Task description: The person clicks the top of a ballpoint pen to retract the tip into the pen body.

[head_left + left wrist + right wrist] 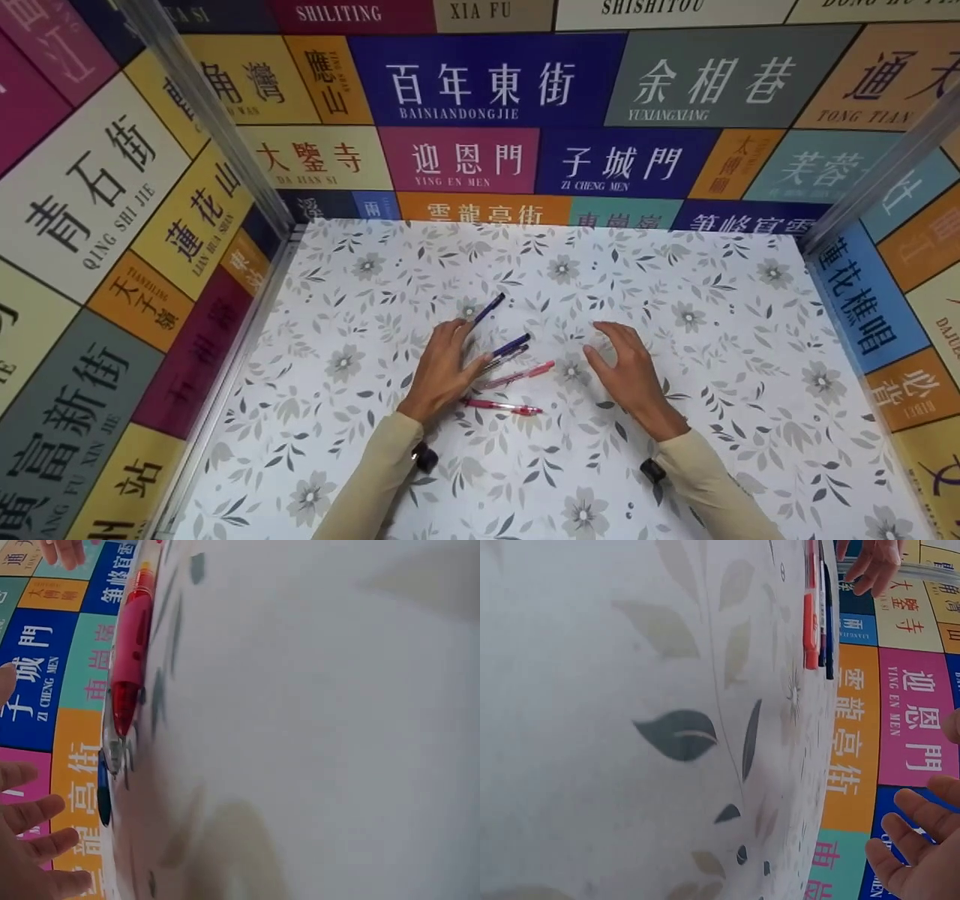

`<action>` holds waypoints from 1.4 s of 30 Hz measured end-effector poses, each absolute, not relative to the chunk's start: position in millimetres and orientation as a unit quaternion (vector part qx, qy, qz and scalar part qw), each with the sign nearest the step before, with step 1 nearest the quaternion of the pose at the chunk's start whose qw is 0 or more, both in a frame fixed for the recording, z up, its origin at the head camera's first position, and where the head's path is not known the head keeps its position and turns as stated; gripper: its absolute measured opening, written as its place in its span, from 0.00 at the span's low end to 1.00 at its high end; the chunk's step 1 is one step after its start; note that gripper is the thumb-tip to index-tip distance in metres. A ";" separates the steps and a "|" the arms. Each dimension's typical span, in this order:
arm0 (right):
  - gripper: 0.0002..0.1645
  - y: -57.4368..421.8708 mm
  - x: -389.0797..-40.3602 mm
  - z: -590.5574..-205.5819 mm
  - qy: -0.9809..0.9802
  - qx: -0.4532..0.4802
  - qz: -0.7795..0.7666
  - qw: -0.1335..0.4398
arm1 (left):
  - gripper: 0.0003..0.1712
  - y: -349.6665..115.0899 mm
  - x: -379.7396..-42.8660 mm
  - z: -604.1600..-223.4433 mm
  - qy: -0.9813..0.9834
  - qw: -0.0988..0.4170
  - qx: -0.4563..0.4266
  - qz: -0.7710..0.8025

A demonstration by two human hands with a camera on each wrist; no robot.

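Several pens lie in a loose fan on the patterned white surface. Over their left ends is my left hand (442,371), its fingers extended and spread in the left wrist view. A dark blue pen (489,308) points away beyond its fingertips. By the thumb lie a second blue pen (513,345) and a pink pen (530,372); their near ends are partly hidden by the hand. The red pen (502,406) lies lowest, showing a pink grip (131,645) close up. To the right of the pens, my right hand (630,367) holds nothing, fingers apart and loosely bent.
The tabletop (735,360) has a grey leaf and flower print. Panels with coloured street-name signs (480,82) stand along the back, left and right, with clear corner posts (217,112). A dark wrist device (426,456) sits on each sleeve.
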State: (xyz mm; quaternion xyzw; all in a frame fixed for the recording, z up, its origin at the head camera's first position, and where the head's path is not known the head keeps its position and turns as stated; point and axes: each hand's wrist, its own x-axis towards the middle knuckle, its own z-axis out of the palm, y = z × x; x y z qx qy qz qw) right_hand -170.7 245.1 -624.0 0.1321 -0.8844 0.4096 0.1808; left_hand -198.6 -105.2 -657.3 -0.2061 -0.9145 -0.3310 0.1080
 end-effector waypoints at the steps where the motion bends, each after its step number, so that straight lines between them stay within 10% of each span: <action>1: 0.26 244.1 -170.0 -624.6 -0.884 0.130 0.413 0.176 | 0.43 -107.1 -196.3 -658.3 -0.912 0.109 -0.207 -0.337; 42: 0.20 226.0 -150.3 -678.7 -0.836 0.217 0.472 0.177 | 0.31 -127.2 -141.0 -674.6 -0.871 0.161 -0.286 -0.366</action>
